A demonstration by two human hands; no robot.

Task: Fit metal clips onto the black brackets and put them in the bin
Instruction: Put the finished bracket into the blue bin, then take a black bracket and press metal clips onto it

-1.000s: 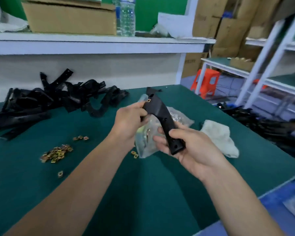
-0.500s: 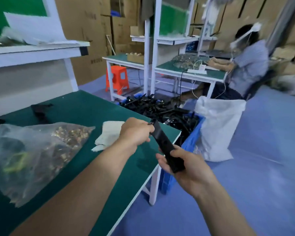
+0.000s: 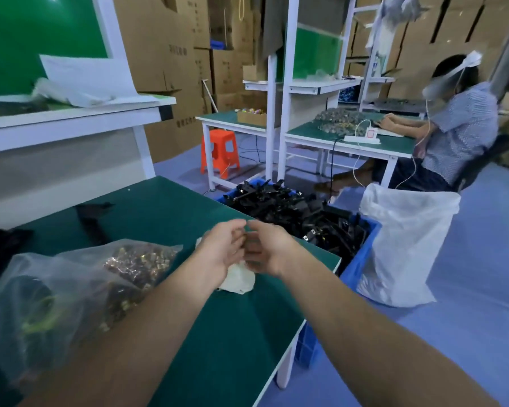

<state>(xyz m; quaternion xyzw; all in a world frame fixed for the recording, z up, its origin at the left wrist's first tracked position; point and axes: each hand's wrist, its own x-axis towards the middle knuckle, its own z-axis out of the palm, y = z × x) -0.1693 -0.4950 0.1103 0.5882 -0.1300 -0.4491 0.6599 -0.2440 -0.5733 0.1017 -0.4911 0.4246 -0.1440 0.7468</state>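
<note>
My left hand (image 3: 222,248) and my right hand (image 3: 266,249) hover close together above the green table's (image 3: 218,333) right edge, both motion-blurred, fingers loosely bent, with no bracket between them. Just beyond them, a blue bin (image 3: 362,257) on the floor is heaped with black brackets (image 3: 291,212). A clear plastic bag of brass-coloured metal clips (image 3: 135,262) lies on the table to the left. One loose black bracket (image 3: 91,218) lies further back on the table.
A crumpled white cloth (image 3: 238,280) lies under my hands. A white sack (image 3: 403,245) stands right of the bin. Behind are an orange stool (image 3: 219,151), white-framed workbenches (image 3: 347,142) and a seated person (image 3: 459,127). A shelf (image 3: 71,121) overhangs the table's back.
Half a second ago both hands held a black bracket over the table edge near the bin. Now the bracket is gone from my hands, and they have drawn together over the cloth.
</note>
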